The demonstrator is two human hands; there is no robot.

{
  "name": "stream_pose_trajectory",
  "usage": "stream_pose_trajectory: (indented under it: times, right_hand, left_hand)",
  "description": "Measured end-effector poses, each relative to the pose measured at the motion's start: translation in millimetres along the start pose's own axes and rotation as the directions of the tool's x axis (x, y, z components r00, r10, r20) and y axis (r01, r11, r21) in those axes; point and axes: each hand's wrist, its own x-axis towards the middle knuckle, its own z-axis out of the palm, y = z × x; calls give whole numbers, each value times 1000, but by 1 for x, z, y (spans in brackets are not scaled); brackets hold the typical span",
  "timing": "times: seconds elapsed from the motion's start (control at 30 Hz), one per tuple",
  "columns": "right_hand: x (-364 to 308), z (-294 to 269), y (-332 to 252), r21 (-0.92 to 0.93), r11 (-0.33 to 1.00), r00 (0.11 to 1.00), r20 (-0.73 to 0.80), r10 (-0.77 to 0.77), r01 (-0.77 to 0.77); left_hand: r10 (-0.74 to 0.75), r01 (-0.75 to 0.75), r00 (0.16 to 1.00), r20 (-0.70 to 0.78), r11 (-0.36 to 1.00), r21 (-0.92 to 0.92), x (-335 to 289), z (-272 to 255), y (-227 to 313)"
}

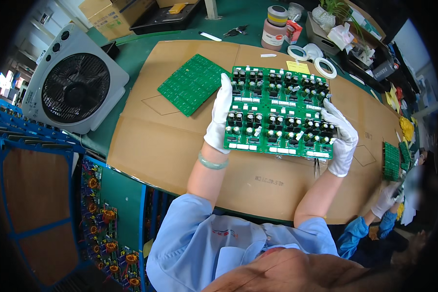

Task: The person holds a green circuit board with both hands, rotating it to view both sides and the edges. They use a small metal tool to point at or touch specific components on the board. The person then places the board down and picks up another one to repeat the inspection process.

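A green circuit board [267,109] crowded with black capacitors, white connectors and small parts is held up over the cardboard. My left hand [220,113], in a white glove, grips its left edge. At the right edge my right hand [341,138], gloved too, clasps the board with bent fingers. A second green circuit board [192,83], without tall parts, lies tilted on the cardboard just left of my left hand. Below the held board's lower right corner, the thin metal tips of a tool [317,168] show; the rest is hidden.
Brown cardboard [258,187] covers the green table. A fan [75,80] stands at the left, above a blue rack of boards [111,246]. Tape rolls [324,68], a pink bottle [273,36] and a planter [324,18] sit at the back. A co-worker's gloved hand [385,198] is at the right.
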Motion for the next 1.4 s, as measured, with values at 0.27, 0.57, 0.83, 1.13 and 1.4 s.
stream_pose_trajectory:
  times: [0.27,0.57,0.83,1.13,1.4]
  right_hand:
    - [0,-4,-1,-79,997,1000,8,-25,26]
    - [-1,-6,-1,-86,996,1000,2,-3,3]
    - [-1,-6,5,-61,997,999,22,48,-46]
    - [2,-3,19,4,996,993,76,91,-92]
    - [-1,1,29,61,979,979,74,189,-194]
  left_hand:
    - [-10,12,999,31,998,-57,-1,5,-4]
    - [-52,52,999,0,999,9,1,1,-7]
    - [132,-81,966,-224,971,224,-9,8,-11]
    - [268,-194,936,-227,933,302,-18,16,-8]
    - [262,-192,932,-249,943,272,-18,16,-7]
